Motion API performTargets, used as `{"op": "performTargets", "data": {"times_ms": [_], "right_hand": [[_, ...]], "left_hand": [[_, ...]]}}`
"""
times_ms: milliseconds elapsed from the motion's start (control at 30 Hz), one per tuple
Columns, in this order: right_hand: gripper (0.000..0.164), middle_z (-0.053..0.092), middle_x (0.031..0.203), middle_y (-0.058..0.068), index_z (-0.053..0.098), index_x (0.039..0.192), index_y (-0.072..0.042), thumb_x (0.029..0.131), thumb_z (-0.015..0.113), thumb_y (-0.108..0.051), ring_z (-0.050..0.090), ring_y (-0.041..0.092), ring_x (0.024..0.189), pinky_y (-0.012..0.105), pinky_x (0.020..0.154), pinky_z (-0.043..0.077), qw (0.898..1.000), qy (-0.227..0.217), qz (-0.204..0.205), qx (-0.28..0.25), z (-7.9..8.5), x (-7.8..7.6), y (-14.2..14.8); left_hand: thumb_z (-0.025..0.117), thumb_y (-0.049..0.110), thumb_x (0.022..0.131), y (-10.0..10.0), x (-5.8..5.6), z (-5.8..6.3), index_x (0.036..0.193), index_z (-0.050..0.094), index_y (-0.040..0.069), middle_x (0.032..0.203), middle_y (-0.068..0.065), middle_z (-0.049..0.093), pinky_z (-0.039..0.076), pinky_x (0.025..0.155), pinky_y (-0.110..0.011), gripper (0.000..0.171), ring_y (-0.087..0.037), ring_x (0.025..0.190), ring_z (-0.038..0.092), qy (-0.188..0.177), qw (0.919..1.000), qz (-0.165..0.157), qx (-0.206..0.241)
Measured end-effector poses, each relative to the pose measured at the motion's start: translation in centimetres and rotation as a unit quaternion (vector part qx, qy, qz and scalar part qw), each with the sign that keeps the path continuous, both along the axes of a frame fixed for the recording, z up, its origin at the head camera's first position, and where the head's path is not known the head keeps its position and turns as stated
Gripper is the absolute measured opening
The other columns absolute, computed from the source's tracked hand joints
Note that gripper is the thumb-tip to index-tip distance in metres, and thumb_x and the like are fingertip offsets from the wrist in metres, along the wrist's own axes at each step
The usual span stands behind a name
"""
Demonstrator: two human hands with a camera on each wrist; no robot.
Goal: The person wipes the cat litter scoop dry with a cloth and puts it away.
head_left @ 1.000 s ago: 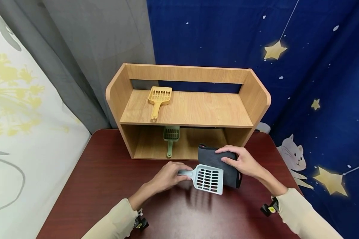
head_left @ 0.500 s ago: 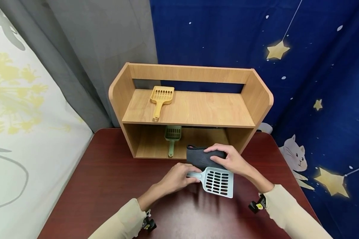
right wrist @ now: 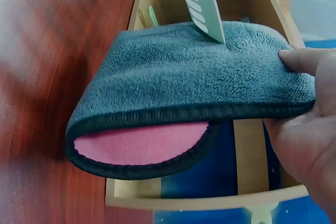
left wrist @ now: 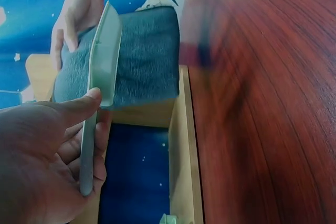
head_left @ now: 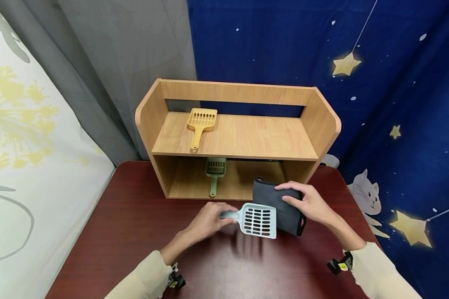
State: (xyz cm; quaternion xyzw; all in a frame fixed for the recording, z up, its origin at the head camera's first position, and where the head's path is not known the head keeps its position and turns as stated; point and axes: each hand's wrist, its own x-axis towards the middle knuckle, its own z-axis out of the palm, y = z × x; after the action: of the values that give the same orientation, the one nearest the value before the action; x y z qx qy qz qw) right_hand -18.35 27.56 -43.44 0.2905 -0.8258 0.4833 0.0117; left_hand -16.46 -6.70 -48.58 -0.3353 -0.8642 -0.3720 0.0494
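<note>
My left hand (head_left: 210, 219) pinches the handle of a pale blue litter scoop (head_left: 242, 216), whose slotted head points right above the table. In my right hand (head_left: 313, 204) is a folded dark grey cleaning cloth (head_left: 289, 214) with black edging. Its pink inner side shows in the right wrist view, where the thumb lies on the fuzzy cloth (right wrist: 184, 77). The scoop's head (right wrist: 202, 6) overlaps the cloth's left part in the head view, and its edge lies against or very close to the cloth in the right wrist view.
Behind the hands stands a two-tier wooden shelf (head_left: 269, 135) on the dark red table (head_left: 134, 232). A yellow litter scoop (head_left: 197, 133) lies on its upper board, a green litter scoop (head_left: 214, 182) in the lower compartment. Curtains (head_left: 265, 41) hang behind.
The cloth moved left and the scoop right, crossing each other, then both moved back: the scoop is left again and the cloth right. Both hands kept their hold. The shelf's scoops stayed put.
</note>
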Motion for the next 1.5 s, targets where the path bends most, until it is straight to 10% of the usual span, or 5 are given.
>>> {"op": "performTargets", "data": {"times_ms": [333, 633, 867, 1133, 1500], "right_hand": [[0.036, 0.07, 0.127, 0.008, 0.068, 0.135, 0.002, 0.1, 0.072, -0.002, 0.069, 0.006, 0.105, 0.021, 0.082, 0.059, 0.98, -0.045, -0.139, -0.133, -0.6, 1.4, 0.4], [0.042, 0.071, 0.127, 0.007, 0.06, 0.136, 0.015, 0.096, 0.07, 0.012, 0.07, 0.015, 0.111, 0.028, 0.085, 0.06, 0.904, -0.081, -0.206, -0.367, -1.8, 2.2, -2.8], [0.045, 0.064, 0.137, 0.01, 0.056, 0.145, 0.009, 0.1, 0.065, 0.009, 0.068, 0.016, 0.116, 0.03, 0.09, 0.06, 0.844, -0.151, -0.243, -0.453, -2.5, 2.4, -5.1], [0.04, 0.071, 0.128, 0.006, 0.059, 0.143, 0.003, 0.106, 0.049, 0.011, 0.069, 0.015, 0.115, 0.031, 0.092, 0.06, 0.799, -0.209, -0.215, -0.521, -4.3, 3.0, -8.1], [0.042, 0.073, 0.121, 0.007, 0.067, 0.134, 0.001, 0.101, 0.049, 0.018, 0.072, 0.016, 0.106, 0.032, 0.084, 0.062, 0.788, -0.195, -0.227, -0.538, -4.3, 3.3, -8.4]], "left_hand": [[0.089, 0.012, 0.086, 0.1, -0.3, 0.0, 0.109, 0.081, 0.006, 0.099, -0.003, 0.08, 0.052, 0.069, -0.022, 0.025, -0.007, 0.078, 0.064, -0.007, 0.9979, 0.049, 0.04], [0.088, 0.012, 0.086, 1.1, -0.4, 0.2, 0.112, 0.081, 0.003, 0.105, -0.007, 0.081, 0.058, 0.078, -0.034, 0.028, -0.015, 0.089, 0.072, -0.019, 0.9927, 0.081, 0.087], [0.09, 0.011, 0.084, 2.2, -0.3, -0.2, 0.11, 0.081, 0.004, 0.101, -0.006, 0.08, 0.057, 0.076, -0.028, 0.028, -0.015, 0.087, 0.072, -0.021, 0.9857, 0.093, 0.139], [0.091, 0.008, 0.081, 3.5, -0.4, -0.3, 0.108, 0.082, 0.004, 0.1, -0.005, 0.081, 0.058, 0.079, -0.032, 0.029, -0.016, 0.089, 0.074, -0.01, 0.9772, 0.099, 0.188], [0.092, 0.009, 0.081, 3.3, -0.2, -0.5, 0.108, 0.082, 0.006, 0.101, -0.005, 0.081, 0.059, 0.08, -0.032, 0.029, -0.017, 0.09, 0.074, -0.007, 0.9759, 0.106, 0.191]]}}
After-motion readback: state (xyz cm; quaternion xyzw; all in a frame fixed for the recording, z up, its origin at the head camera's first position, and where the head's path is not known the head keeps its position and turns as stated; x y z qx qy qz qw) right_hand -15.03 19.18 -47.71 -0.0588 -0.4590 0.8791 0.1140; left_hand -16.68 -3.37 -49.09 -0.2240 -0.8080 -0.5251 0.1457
